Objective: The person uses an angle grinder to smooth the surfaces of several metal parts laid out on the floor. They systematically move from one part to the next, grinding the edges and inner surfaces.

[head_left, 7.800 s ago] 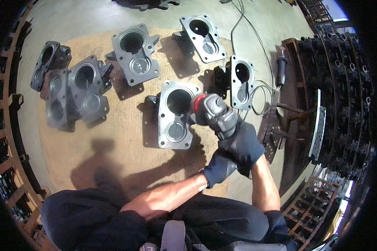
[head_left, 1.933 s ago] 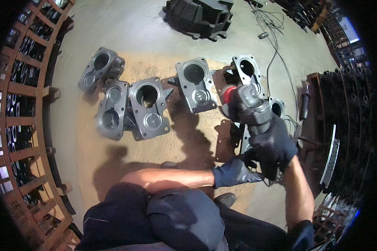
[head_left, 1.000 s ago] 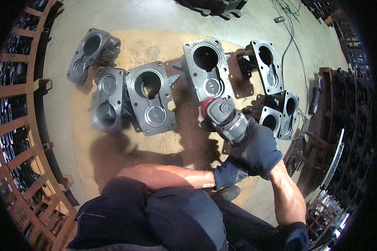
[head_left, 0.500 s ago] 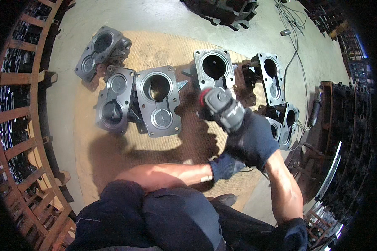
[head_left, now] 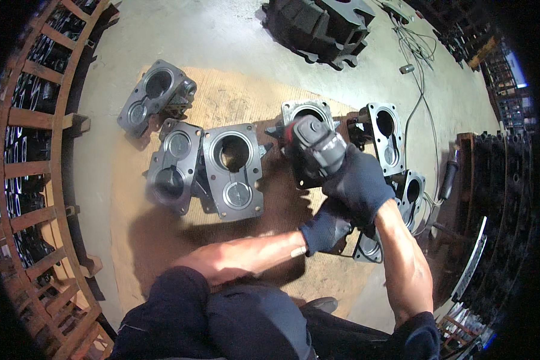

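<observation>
An angle grinder [head_left: 319,149] with a dark grey body and a reddish rim at its head is held over a grey metal casting [head_left: 291,108]. My right hand [head_left: 361,185], in a dark glove, is wrapped round the grinder's body. Closer to me, my gloved left hand [head_left: 327,228] is closed at the tool's rear end, mostly below the right hand; its exact hold is partly hidden. The grinder covers most of the casting's round bore and its near half. Whether the disc touches the metal cannot be seen.
Flanged castings [head_left: 233,174] lie to the left on a cardboard sheet [head_left: 270,282], others [head_left: 387,138] to the right. A big dark housing [head_left: 318,30] stands beyond. Cables [head_left: 423,90] run along the right floor near a second black tool [head_left: 449,177]. Wooden racking [head_left: 33,168] borders the left.
The grinder has moved away from me over the casting, from below its bore to across it. Both hands travelled with it. The whole scene has slid lower in the picture.
</observation>
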`<act>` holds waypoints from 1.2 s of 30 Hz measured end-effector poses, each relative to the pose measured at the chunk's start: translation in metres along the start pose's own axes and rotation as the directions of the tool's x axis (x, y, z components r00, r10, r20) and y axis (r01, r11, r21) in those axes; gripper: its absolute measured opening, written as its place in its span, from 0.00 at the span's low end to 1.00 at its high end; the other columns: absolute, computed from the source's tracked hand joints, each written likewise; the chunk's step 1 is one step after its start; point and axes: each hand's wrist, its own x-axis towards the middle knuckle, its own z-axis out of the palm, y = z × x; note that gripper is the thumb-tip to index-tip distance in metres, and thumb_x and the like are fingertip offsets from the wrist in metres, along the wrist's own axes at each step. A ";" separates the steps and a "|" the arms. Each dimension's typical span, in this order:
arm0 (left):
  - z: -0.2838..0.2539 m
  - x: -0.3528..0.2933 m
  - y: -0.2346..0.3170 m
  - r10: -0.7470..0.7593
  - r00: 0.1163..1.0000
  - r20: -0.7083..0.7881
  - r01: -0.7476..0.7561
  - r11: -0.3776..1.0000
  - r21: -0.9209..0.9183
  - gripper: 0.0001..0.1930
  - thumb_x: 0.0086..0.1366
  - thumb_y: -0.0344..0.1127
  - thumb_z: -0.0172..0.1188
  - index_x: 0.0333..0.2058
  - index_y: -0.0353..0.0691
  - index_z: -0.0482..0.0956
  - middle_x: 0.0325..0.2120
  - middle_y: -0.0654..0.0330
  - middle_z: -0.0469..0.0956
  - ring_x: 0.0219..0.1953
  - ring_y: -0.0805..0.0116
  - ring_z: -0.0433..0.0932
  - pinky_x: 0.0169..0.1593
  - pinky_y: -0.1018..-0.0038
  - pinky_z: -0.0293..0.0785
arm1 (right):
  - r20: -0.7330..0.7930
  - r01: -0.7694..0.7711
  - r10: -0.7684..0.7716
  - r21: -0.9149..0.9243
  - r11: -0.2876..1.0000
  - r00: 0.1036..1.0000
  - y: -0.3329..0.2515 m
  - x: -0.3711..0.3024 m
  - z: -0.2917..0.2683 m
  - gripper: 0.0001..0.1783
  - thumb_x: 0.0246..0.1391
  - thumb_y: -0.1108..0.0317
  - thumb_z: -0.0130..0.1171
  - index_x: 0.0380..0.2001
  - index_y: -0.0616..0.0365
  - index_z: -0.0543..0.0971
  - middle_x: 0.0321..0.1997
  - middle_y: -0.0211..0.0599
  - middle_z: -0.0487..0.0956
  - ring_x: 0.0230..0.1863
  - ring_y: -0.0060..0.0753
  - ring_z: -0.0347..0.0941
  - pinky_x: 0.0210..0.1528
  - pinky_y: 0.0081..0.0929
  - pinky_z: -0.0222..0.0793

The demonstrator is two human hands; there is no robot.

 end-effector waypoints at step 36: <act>-0.032 0.033 0.000 -0.163 0.980 -0.111 0.060 0.784 -0.618 0.22 0.76 0.34 0.47 0.65 0.34 0.66 0.63 0.53 0.69 0.65 0.65 0.67 0.70 0.69 0.59 | 0.007 0.142 -0.142 -0.002 0.990 0.990 -0.016 0.055 -0.025 0.28 0.34 0.59 0.71 0.40 0.65 0.83 0.35 0.57 0.85 0.40 0.56 0.83 0.47 0.38 0.79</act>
